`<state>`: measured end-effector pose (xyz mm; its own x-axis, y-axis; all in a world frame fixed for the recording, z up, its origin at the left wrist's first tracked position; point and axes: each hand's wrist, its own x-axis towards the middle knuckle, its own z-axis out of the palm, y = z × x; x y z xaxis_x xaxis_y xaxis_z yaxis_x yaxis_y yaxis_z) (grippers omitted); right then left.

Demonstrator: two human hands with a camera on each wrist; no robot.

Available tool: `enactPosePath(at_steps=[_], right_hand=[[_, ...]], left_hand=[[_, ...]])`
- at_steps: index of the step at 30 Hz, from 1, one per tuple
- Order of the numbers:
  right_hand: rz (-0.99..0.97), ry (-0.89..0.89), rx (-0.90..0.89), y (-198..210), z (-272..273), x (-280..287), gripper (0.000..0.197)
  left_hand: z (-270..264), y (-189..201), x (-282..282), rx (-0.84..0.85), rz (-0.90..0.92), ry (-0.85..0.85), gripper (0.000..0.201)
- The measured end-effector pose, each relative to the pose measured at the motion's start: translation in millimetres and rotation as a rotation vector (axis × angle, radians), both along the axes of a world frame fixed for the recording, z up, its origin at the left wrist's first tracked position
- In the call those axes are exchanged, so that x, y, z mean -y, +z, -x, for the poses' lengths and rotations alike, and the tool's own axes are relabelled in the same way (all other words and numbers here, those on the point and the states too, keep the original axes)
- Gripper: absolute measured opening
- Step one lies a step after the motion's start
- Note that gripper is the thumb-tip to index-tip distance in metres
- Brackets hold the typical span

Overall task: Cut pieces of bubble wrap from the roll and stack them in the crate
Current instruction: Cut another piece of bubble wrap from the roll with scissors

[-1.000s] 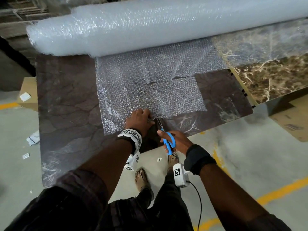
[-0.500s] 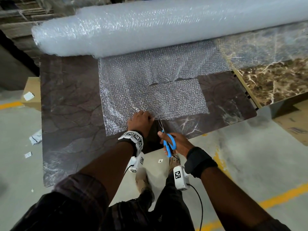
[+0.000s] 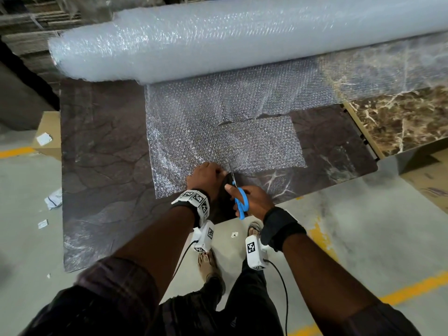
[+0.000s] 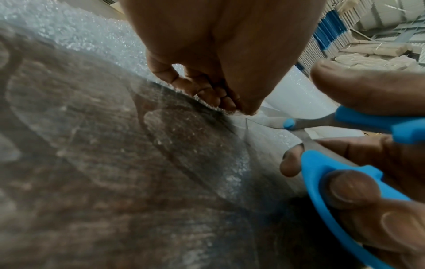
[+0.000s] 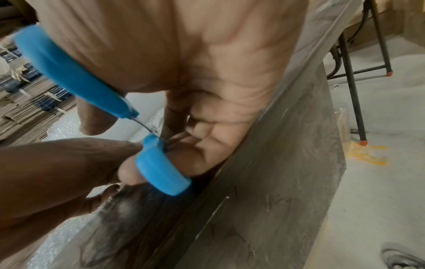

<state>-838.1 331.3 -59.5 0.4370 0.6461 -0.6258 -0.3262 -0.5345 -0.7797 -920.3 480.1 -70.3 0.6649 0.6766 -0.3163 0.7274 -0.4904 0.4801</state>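
Observation:
A thick roll of bubble wrap [image 3: 242, 37] lies across the far side of the dark marble table [image 3: 101, 151]. Its unrolled sheet [image 3: 218, 132] reaches the near edge, with an earlier cut across it at mid-sheet. My left hand [image 3: 206, 177] pinches the sheet's near edge; the curled fingers [image 4: 207, 91] show in the left wrist view. My right hand [image 3: 252, 198] holds blue-handled scissors [image 3: 241, 201], whose blades enter the sheet just right of the left hand. Thumb and fingers pass through the blue loops [image 5: 161, 171] [image 4: 345, 182]. No crate is in view.
A lighter brown marble table [image 3: 400, 124] adjoins on the right. A cardboard box [image 3: 48, 132] sits on the floor at left, another [image 3: 431, 180] at right. Paper scraps [image 3: 53, 202] and yellow floor lines [image 3: 412, 287] mark the concrete. Folding table legs [image 5: 354, 91] stand beyond the edge.
The scissors have pushed slightly farther into the sheet's near edge, and both hands have crept forward with them. The left hand keeps its hold on the sheet.

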Motion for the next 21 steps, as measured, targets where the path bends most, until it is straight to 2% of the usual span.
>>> enactPosePath(at_steps=[15, 21], right_hand=[[-0.009, 0.02, 0.102, 0.6, 1.5, 4.1, 0.042], [0.003, -0.013, 0.011, 6.4, 1.8, 7.1, 0.038]], left_hand=[[0.1, 3.1, 1.0, -0.013, 0.002, -0.004, 0.027], [0.8, -0.8, -0.2, 0.003, 0.005, 0.0, 0.026]])
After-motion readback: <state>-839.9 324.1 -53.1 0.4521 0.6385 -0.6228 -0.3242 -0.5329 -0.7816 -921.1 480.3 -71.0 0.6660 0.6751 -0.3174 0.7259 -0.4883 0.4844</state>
